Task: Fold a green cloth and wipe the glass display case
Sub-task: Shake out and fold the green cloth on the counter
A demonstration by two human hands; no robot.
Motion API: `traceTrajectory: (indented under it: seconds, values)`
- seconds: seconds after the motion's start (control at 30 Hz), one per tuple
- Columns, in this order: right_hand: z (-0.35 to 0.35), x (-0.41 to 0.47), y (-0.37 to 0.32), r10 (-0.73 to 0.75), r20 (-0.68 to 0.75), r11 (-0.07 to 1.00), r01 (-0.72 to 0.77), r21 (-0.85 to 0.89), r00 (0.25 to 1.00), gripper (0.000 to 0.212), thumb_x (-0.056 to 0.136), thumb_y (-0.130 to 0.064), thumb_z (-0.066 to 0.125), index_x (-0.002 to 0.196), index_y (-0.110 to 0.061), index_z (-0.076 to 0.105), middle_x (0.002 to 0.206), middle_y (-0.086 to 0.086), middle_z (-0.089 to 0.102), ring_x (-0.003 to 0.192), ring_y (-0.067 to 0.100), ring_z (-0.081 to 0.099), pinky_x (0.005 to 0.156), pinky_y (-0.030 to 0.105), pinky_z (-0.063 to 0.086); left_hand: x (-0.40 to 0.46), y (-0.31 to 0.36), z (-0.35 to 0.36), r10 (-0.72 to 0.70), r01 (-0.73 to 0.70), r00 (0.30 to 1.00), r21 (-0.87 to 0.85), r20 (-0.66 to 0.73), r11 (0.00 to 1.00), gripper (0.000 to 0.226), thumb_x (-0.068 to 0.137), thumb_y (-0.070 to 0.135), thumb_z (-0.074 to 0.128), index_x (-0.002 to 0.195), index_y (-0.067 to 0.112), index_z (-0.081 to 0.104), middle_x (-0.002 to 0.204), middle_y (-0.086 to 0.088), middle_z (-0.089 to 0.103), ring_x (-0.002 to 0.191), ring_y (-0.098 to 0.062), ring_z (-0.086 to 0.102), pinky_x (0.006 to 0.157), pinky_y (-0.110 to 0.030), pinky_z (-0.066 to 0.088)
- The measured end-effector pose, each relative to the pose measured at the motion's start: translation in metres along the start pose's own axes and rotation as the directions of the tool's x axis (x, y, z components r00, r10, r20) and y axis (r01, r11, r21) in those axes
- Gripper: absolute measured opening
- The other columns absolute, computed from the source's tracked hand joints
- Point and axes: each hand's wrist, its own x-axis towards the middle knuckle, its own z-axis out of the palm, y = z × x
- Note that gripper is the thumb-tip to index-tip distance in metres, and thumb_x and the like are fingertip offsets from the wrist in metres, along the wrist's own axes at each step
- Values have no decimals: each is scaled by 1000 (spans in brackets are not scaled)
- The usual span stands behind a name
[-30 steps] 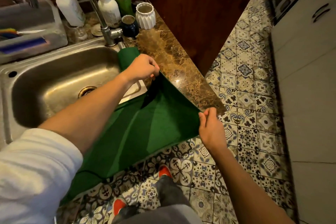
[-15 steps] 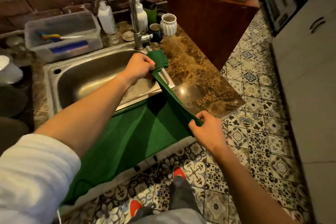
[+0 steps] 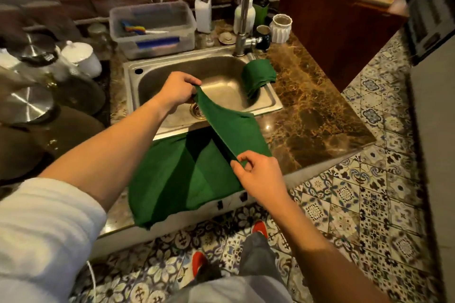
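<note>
A dark green cloth (image 3: 187,174) hangs folded over between my hands, its lower part draped over the counter's front edge. My left hand (image 3: 178,88) pinches one top corner above the steel sink (image 3: 268,103). My right hand (image 3: 258,177) pinches the other corner near the counter's front edge. The cloth's top edge is stretched taut between them. A second green cloth (image 3: 258,75), rolled up, lies on the sink's right rim. No glass display case is in view.
A tall tap (image 3: 242,19), soap bottles (image 3: 203,13), a clear plastic tub (image 3: 152,27) and cups (image 3: 280,28) stand behind the sink. Pots and lids (image 3: 27,103) crowd the left. The brown marble counter (image 3: 315,125) ends at the right over patterned floor tiles (image 3: 364,204).
My left hand has carried its corner leftward, from the sink's right rim to above the basin. The rolled cloth now lies apart from my hand. The camera view has shifted left.
</note>
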Motion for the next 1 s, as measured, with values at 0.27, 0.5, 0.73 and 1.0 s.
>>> traceTrajectory:
  seconds: [0.27, 0.5, 0.73, 1.0]
  values:
    - [50, -13, -46, -155, 100, 988, 157, -4, 983, 21, 91, -37, 62, 96, -19, 72, 41, -10, 40, 51, 16, 54, 51, 30, 37, -25, -42, -48, -14, 20, 996, 69, -90, 997, 33, 86, -12, 50, 106, 4, 71, 88, -12, 63, 67, -16, 51, 55, -26, 42]
    - [86, -20, -79, -219, 217, 975, 223, 6, 951, 24, 94, -36, 58, 102, -18, 72, 50, -5, 54, 61, 23, 61, 58, 34, 49, -41, -74, -84, -51, 59, 983, 45, -174, 997, 36, 84, -16, 47, 105, 3, 71, 70, 1, 60, 52, -5, 49, 38, -11, 38]
    - [129, -36, -108, -232, 398, 964, 264, -26, 887, 29, 98, -35, 51, 110, -15, 68, 77, 9, 68, 76, 32, 64, 64, 40, 54, -52, -114, -114, -104, 119, 968, 53, -230, 991, 35, 85, -15, 47, 105, 0, 72, 85, -10, 65, 56, -9, 51, 40, -9, 37]
    - [166, -60, -108, -234, 536, 930, 348, -121, 811, 25, 98, -30, 50, 103, -9, 61, 90, 13, 66, 80, 37, 64, 62, 41, 50, -72, -168, -119, -148, 187, 966, 180, -213, 966, 35, 89, -8, 51, 113, 7, 72, 105, -8, 68, 85, -16, 61, 75, -28, 51]
